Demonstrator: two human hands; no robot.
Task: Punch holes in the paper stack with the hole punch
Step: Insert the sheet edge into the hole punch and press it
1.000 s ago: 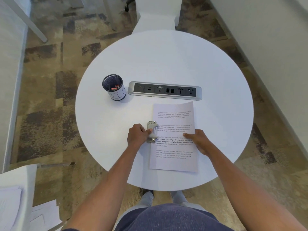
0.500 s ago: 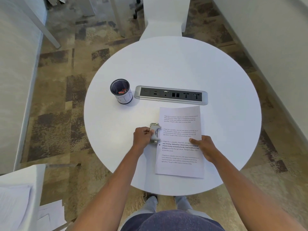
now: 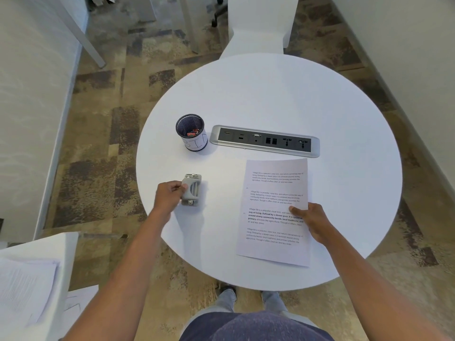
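Note:
The paper stack point(image 3: 275, 193), white with printed paragraphs, lies flat on the right half of the round white table point(image 3: 270, 94). Two small marks show near its left edge. My right hand point(image 3: 311, 220) holds its right edge, thumb on top of the sheet. The grey metal hole punch point(image 3: 192, 190) stands on the table well to the left of the paper, apart from it. My left hand point(image 3: 168, 195) grips the punch from its left side.
A dark mesh cup point(image 3: 190, 132) with a white label holds small red items behind the punch. A silver socket panel point(image 3: 264, 141) is set into the table beyond the paper. A white chair point(image 3: 258, 25) stands opposite; loose papers point(image 3: 24, 291) lie lower left.
My left hand has drawn the hole punch leftward off the paper's left edge and set it on the bare table. My right hand stays on the paper's right edge.

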